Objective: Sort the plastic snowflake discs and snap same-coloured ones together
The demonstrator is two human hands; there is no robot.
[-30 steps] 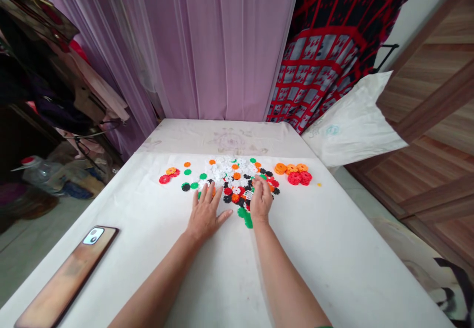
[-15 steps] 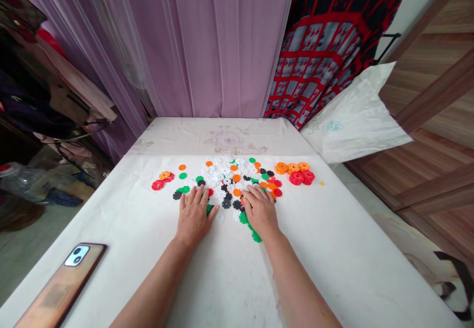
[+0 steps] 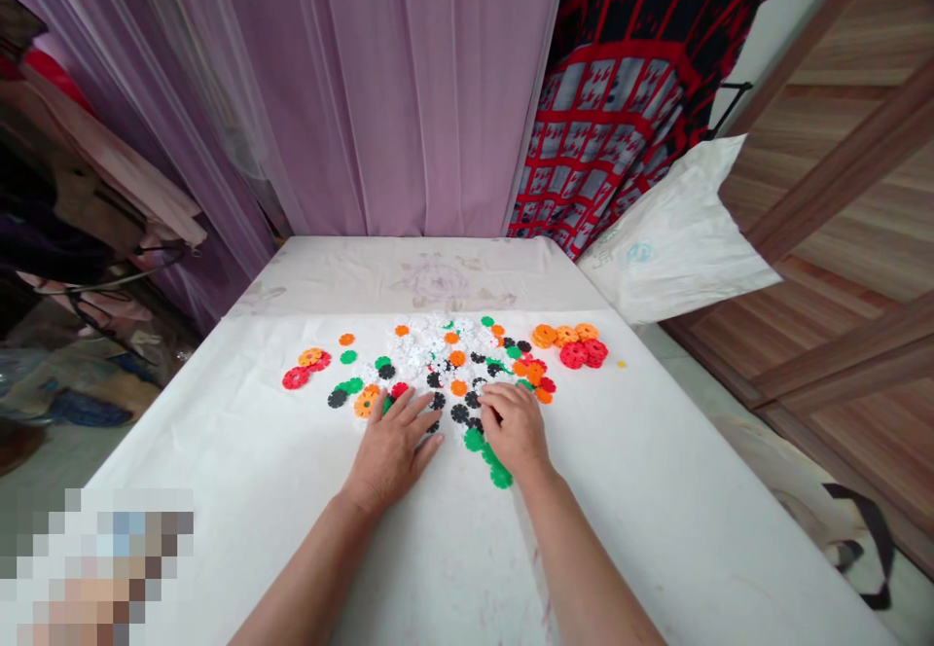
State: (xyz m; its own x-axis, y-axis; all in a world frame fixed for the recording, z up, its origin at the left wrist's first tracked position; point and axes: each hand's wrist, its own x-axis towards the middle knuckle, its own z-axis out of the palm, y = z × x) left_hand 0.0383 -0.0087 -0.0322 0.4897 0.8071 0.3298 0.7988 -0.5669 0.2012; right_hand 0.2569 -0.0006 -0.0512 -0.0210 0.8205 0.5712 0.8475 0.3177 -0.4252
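A heap of small plastic flower-shaped discs, white, orange, green, black and red, lies in the middle of a white-covered table. My left hand lies flat on the cloth at the heap's near edge, fingers spread over a few pieces. My right hand rests beside it with its fingers curled down onto black and green discs; I cannot make out whether it grips one. Orange and red discs sit grouped at the right, and a red and orange pair at the left.
A purple curtain hangs behind the table. A red and black patterned cloth and a white bag stand at the back right. Clothes and clutter fill the left side. A blurred patch covers the near left corner.
Both hands have drawn back slightly toward me over the heap's near edge. My right hand's fingers have curled down onto the discs. The view shifted, moving the scene a little to the left.
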